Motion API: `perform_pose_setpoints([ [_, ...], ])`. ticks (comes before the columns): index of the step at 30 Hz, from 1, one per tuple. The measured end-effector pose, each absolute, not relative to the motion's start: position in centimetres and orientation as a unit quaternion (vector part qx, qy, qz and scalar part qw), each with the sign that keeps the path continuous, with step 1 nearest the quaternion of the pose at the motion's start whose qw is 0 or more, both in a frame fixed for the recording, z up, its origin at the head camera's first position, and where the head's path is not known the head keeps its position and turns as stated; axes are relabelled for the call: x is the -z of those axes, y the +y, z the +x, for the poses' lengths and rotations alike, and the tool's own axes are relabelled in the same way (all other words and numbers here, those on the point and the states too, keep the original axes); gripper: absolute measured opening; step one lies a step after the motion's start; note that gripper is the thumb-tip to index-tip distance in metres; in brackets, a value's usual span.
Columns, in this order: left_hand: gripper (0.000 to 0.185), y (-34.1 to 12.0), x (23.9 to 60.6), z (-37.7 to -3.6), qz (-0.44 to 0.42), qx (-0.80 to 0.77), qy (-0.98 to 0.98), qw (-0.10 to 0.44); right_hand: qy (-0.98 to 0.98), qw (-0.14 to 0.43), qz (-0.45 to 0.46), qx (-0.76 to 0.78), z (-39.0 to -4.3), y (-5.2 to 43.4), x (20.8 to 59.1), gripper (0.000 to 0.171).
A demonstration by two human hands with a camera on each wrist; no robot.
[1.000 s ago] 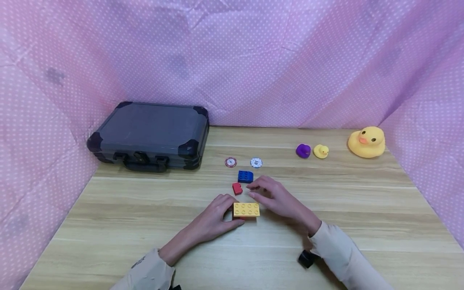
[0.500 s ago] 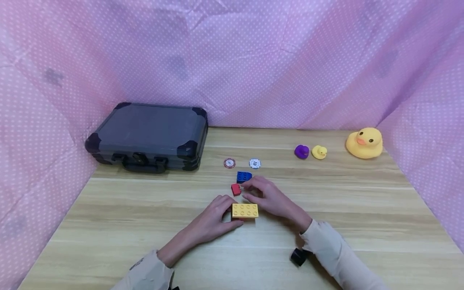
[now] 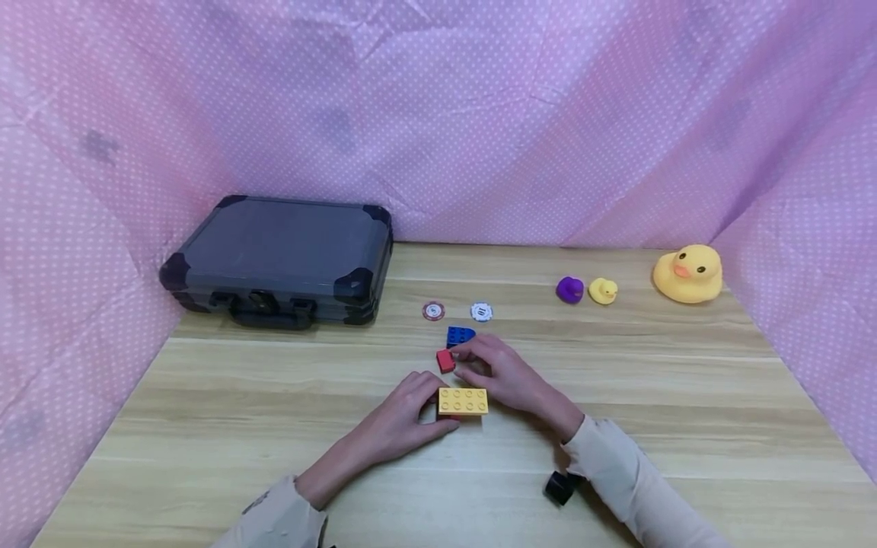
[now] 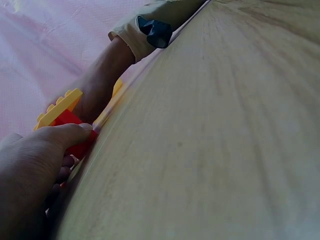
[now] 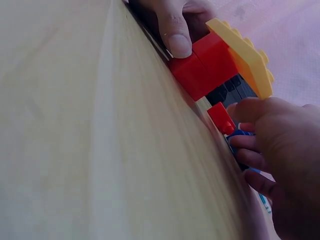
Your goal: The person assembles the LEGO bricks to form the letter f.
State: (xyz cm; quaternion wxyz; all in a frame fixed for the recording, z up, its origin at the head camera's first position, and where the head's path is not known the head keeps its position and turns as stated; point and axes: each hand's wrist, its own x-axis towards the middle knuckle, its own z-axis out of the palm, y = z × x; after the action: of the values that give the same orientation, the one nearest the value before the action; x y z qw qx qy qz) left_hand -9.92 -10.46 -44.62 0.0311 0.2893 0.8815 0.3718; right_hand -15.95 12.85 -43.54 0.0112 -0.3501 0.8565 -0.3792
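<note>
My left hand (image 3: 406, 411) grips a red block stack (image 5: 202, 65) topped by a yellow eight-stud brick (image 3: 463, 401). Its thumb lies along the near side, with the other fingers behind. Just beyond, a small red brick (image 3: 445, 361) lies on the table, its stud (image 5: 227, 128) facing my right hand (image 3: 503, 373). The right thumb and index finger pinch that brick at its right end, their tips at opposite corners. Behind it is a blue brick (image 3: 460, 336) with one rounded end, partly covered by the right index finger.
Two poker chips, one red (image 3: 433, 310) and one white (image 3: 482, 311), lie beyond the bricks. A closed grey case (image 3: 281, 243) stands at the back left. Purple (image 3: 570, 289), small yellow (image 3: 603, 291) and large yellow (image 3: 687, 274) ducks sit at the back right.
My right hand has moved left and its thumb and index fingertips have come up to the small red brick. The left hand stays on the block stack.
</note>
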Motion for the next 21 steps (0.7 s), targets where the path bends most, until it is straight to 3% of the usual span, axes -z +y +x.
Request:
perform_pose_setpoints([
  [21,0.031,-10.43,44.65,-9.85,0.292,-0.374,0.880,0.027,0.880,-0.072,-0.373,0.284,-15.86,12.05,44.45,0.039],
])
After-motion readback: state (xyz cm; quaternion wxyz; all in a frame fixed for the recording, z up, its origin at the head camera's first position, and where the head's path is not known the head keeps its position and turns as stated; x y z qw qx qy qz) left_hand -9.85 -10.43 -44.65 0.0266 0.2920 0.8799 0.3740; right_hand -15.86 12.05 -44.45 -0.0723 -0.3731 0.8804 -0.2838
